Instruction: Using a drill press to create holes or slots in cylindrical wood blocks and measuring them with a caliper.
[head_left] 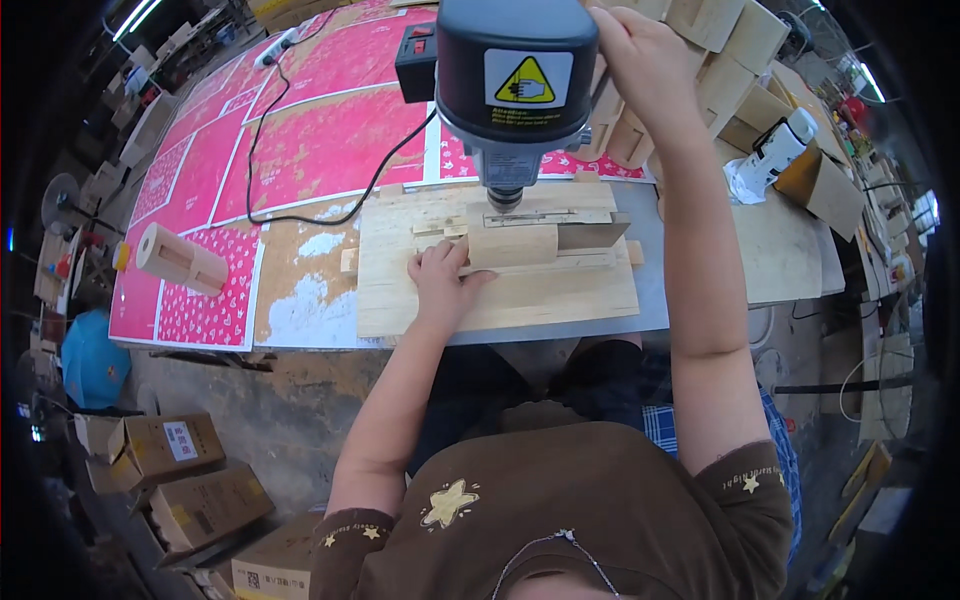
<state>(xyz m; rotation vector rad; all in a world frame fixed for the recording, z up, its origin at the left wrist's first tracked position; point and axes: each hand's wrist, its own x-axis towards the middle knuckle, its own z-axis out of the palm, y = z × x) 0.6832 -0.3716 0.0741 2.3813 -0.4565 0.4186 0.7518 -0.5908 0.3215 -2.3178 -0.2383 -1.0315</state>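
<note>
A dark bench drill press [518,30] rises over a pale wooden jig board [500,310], and its chuck [505,198] points down at the work. Beneath it a rounded wooden piece [515,246] lies sideways in the jig, between wooden strips. My left hand [445,280] grips the left end of this piece, thumb along its near side. Up at the right of the machine, my right hand [640,35] is closed around the feed lever [600,88], which is mostly hidden by the hand and the drill head. Whether the bit touches the wood is hard to see.
Pink patterned sheets [330,150] with sawdust cover the table; a black cable [285,220] loops across them. A wooden cylinder [180,258] stands at left. Stacked wooden pieces [725,85] and a white bottle [785,150] are at right. Cardboard boxes [205,505] sit lower left.
</note>
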